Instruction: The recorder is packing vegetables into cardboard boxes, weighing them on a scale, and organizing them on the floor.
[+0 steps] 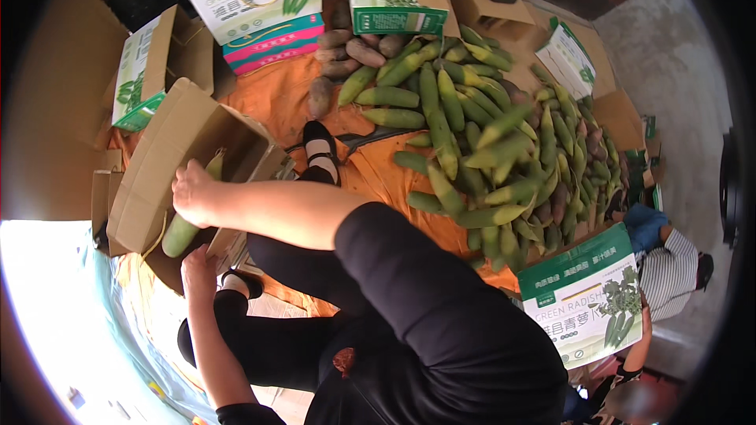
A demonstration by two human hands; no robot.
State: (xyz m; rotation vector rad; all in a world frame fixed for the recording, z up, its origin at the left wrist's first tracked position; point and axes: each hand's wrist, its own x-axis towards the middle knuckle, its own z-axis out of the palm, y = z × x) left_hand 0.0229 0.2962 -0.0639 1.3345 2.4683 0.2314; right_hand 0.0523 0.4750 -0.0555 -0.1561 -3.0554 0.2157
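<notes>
An opened cardboard box [150, 165] stands at the left, its flaps raised. My right hand [195, 193] reaches across to it and is closed round a green radish [181, 236], held at a slant over the box's opening. Part of the radish is hidden behind the fingers. My left hand [200, 264] is closed on the near edge of the same box, just below the radish's lower end. The inside of the box is mostly in shadow.
A large heap of green radishes [488, 142] lies on an orange sheet [370, 181] to the right. Reddish-brown tubers [366, 53] lie behind. Printed cartons [252, 0] stand along the back. At lower right, another person's arm [639, 342] reaches a green-and-white carton [583, 307].
</notes>
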